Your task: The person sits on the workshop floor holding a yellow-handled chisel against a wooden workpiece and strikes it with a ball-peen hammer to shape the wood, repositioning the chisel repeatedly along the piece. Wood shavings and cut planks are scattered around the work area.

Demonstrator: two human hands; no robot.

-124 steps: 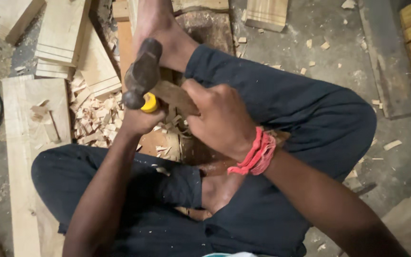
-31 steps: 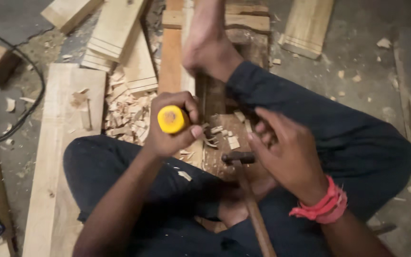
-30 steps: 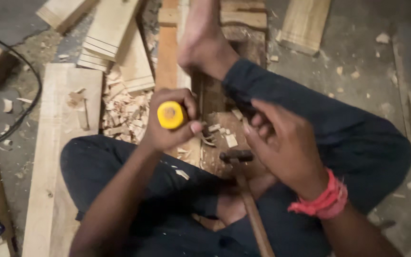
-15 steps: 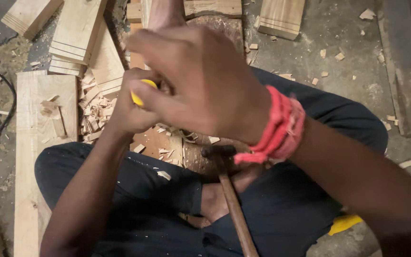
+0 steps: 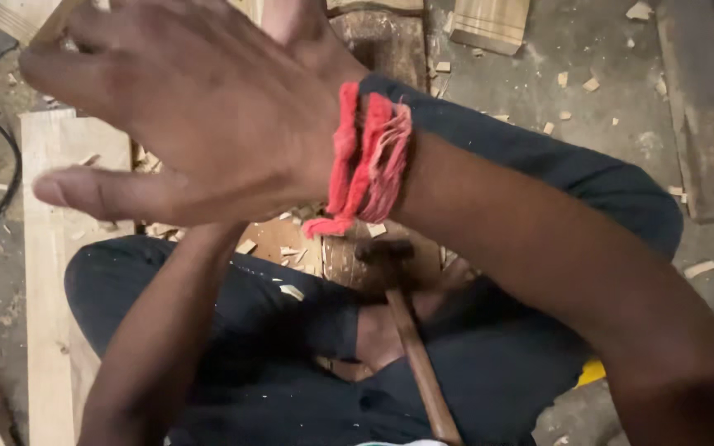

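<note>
Right hand (image 5: 200, 124) raised close to the camera, fingers spread and flat, grasping nothing; red thread band (image 5: 369, 157) on its wrist. Blocks most of the work area, left hand included: only the left forearm (image 5: 167, 330) visible, running up under the right palm, so cannot tell whether that hand is clenched or what it grips. Hammer (image 5: 402, 318) released, lying across the lap with head resting on the wooden block (image 5: 324, 248) between the legs and handle pointing back toward the body, probably parked there for quick pickup. Seated cross-legged on the floor, one foot (image 5: 299, 25) stretched forward onto the block's far end, likely to pin it down. Plank (image 5: 47, 272) along the floor's left side beside the knee; wood chips (image 5: 291, 291) scattered on block and trousers.
</note>
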